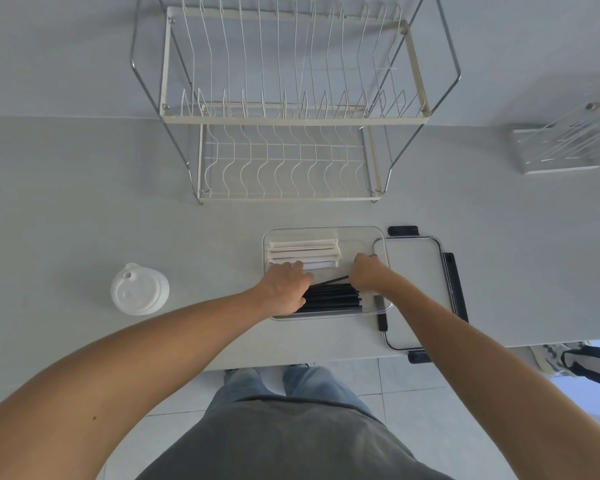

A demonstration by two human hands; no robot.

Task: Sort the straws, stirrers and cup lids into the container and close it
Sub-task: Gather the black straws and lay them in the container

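Over the clear container (pixel 381 237) both of your hands are down inside its walls, and the relation that matters is how the 1 loose black stick (pixel 331 280) lies against the bundle below it. The black straws (pixel 333 299) fill the near half of the container with their long axis running left to right, parallel to the near wall; the loose stick lies at a slant, its right end raised toward your right hand (pixel 369 275) and its left end dipping toward your left hand (pixel 286 287). Your right fingers are curled closed at the stick's right end and seem to pinch it, though the contact itself is hidden. Your left fingers are bent and pressed onto the left ends of the straws; I cannot tell whether they grip or only hold the bundle down. The pale paper-wrapped pieces (pixel 303 251) sit in the far half, also lying left to right, just beyond your left knuckles. To my eye the stick needs turning level with the bundle, and your right hand is the nearer one for that. The white cup lids (pixel 139 289) stand stacked on the worktop (pixel 66 220), well apart to the left, nearer your left hand. The container's own lid (pixel 416 271) lies flat just right of it, beside your right forearm.
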